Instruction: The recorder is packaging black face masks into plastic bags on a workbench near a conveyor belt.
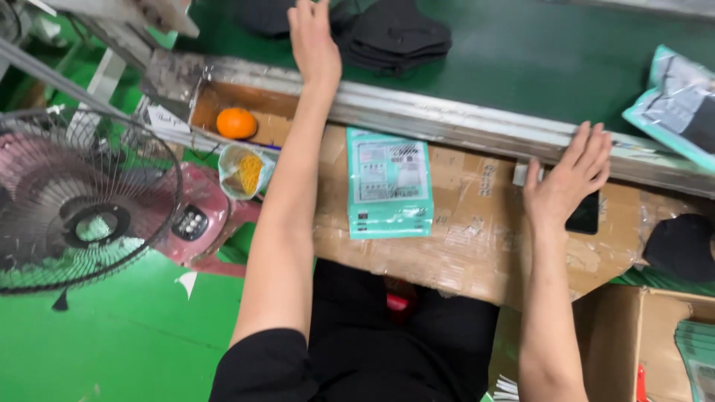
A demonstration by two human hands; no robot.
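Teal flat packets point(389, 182) on cardboard point(477, 238)

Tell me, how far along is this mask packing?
Done: a filled teal pouch lies on the green belt. In hand: the left hand reaches the pile of black masks on the belt; the right hand rests by the metal rail. Left: a stack of flat teal pouches waits on the cardboard.

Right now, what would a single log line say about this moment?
left hand: flat on green belt beside black masks | right hand: open on metal rail | teal packets: on cardboard, untouched
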